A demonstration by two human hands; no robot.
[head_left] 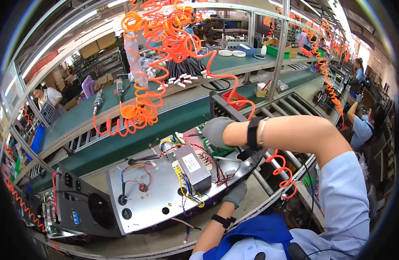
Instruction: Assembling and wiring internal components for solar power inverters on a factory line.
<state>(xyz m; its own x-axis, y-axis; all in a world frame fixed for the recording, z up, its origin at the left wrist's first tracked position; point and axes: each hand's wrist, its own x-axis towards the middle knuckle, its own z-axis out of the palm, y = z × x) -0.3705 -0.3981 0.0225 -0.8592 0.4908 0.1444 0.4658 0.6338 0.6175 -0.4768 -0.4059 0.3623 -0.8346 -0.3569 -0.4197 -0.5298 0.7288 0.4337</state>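
Observation:
A silver metal chassis [152, 197] lies in front of me, carrying a grey metal box with a white label [195, 171], bundles of coloured wires [182, 184] and a green circuit board [219, 151]. Over that board, at the chassis's far right end, is my right hand [217, 132] in a grey glove. Its fingers are curled in, and what they hold is hidden beneath the hand. My left hand [236, 194], also gloved, rests against the chassis's near right edge. The edge and the glove's angle hide its fingertips.
A similar dark unit with a round black part [100, 210] stands at left. Orange coiled air hoses [178, 30] hang overhead; one passes near my right forearm. Behind the green conveyor [100, 151] are black cables with white connectors [182, 78] and a red bin [235, 100]. Metal rollers [262, 182] lie right.

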